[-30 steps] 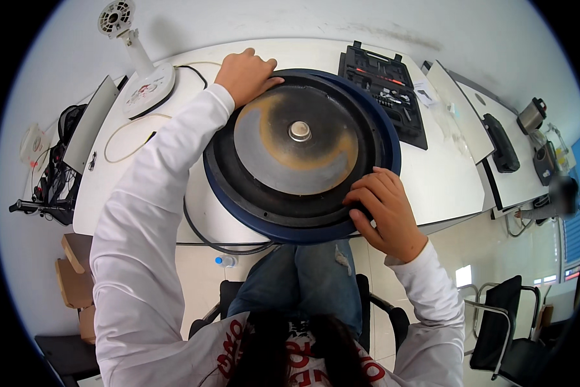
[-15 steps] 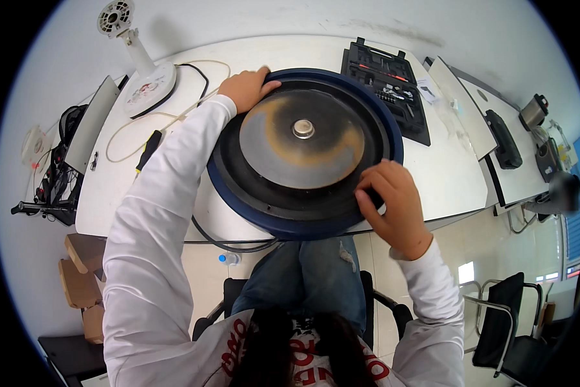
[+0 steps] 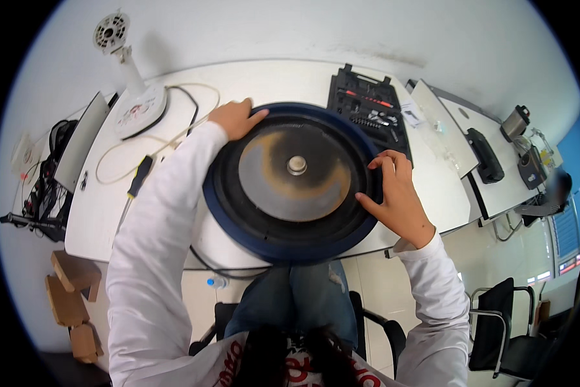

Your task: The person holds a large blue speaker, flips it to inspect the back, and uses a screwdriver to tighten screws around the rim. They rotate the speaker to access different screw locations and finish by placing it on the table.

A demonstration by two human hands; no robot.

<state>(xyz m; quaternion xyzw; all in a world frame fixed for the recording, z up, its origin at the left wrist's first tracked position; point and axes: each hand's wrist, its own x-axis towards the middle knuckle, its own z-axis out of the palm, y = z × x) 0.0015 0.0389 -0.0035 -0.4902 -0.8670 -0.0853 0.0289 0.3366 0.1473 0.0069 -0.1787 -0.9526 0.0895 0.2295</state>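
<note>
A round dark-blue electric cooker base [image 3: 274, 253] lies at the table's front edge. Inside its black inner ring is a grey heating plate [image 3: 274, 193] with brown scorch marks and a silver button-like sensor [image 3: 297, 166] at the centre. My left hand [image 3: 234, 119] grips the upper-left rim, thumb over the inner side. At the right rim, my right hand [image 3: 396, 197] is bent around the edge, its thumb and fingertips on the black ring; part of its grip is hidden. A yellow-and-black screwdriver [image 3: 139, 177] lies beside my left forearm.
Behind the base lies an open black tool case [image 3: 367, 106]. A white fan stand [image 3: 141, 109] with pale and dark cables is at the back left. A black cord [image 3: 222, 272] hangs by the front edge. A black case [image 3: 483, 155] is at the right.
The view has shifted, so the table and cooker base appear lower. My right hand has moved up along the right rim, its fingers now more spread. My left hand keeps its place on the rim.
</note>
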